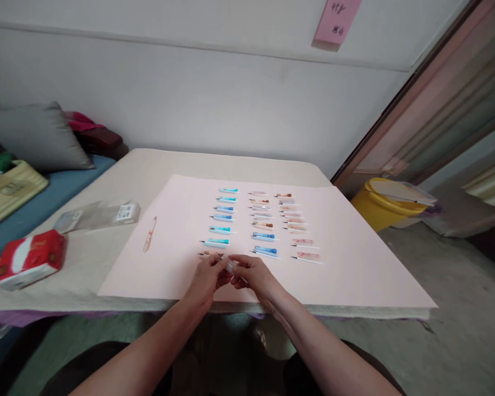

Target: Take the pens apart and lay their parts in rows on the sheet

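Close to the front edge of the sheet, my left hand (209,276) and my right hand (252,270) meet with fingertips closed around a small pale, clear-looking piece (231,265). My fingers hide most of it, so its exact kind cannot be made out. Just beyond them lie three columns of pen barrels with thin refills beside them. Teal barrels (218,242) and blue ones fill much of the left column. Blue barrels (265,249) sit nearest in the middle column, and pinkish barrels (308,256) run down the right. A brown-toned pen part (209,253) lies partly behind my left hand.
A single pinkish pen (150,235) lies apart on the left of the pale pink sheet (355,264). Farther left are clear plastic packaging (103,215) and a red tissue pack (31,258). Beyond the table's right side stands a yellow bin (373,206). A wall closes off the back.
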{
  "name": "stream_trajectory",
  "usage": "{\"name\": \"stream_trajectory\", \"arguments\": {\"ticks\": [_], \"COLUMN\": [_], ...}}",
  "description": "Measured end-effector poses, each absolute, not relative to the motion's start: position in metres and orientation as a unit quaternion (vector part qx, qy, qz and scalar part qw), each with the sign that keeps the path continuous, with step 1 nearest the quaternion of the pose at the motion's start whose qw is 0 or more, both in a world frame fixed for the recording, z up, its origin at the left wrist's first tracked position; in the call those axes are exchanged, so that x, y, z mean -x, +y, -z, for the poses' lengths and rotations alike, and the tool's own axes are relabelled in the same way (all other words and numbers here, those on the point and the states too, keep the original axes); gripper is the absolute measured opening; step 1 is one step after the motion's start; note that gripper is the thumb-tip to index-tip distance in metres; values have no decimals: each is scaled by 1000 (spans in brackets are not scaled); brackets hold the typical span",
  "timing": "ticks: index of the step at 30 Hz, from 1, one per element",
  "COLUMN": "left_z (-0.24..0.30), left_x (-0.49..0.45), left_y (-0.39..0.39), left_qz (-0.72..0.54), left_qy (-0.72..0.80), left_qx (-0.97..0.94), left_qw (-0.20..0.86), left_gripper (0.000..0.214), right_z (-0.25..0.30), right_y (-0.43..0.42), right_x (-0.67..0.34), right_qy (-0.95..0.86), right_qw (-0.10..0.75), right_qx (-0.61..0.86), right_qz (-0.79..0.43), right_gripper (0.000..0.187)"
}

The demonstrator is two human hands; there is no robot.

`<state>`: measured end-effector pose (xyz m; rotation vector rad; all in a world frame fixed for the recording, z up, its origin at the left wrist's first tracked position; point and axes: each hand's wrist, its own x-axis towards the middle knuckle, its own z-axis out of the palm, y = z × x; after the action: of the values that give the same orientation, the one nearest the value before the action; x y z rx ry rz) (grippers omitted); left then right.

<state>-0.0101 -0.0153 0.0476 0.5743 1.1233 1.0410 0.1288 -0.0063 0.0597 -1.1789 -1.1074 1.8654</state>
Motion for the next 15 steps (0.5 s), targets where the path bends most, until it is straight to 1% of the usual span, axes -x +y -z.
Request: {"name": "stream_trajectory", "arguments": {"ticks": [5,9,11,15], "left_z": [-43,-44,-44,-41], "left_x": [7,6,6,5], "left_y": [-16,-18,-20,-23], "left_qz": [-461,-455,-445,-388], "left_qy": [498,495,500,527], "left_qx": [-238,-219,-212,-240], "left_qw": [695,707,712,717], "left_gripper": [25,26,27,25], "right_z": [-55,-58,-61,-67], "right_y": [-3,-1,3,16], "right_x": [-131,-138,-148,-183], "right_qy": [-410,-411,-440,-558], "right_qw": [339,326,304,221], "right_qx": [442,462,481,475], "right_qz": [-722,-715,-695,-644], "right_gripper": [41,41,41,41]}}
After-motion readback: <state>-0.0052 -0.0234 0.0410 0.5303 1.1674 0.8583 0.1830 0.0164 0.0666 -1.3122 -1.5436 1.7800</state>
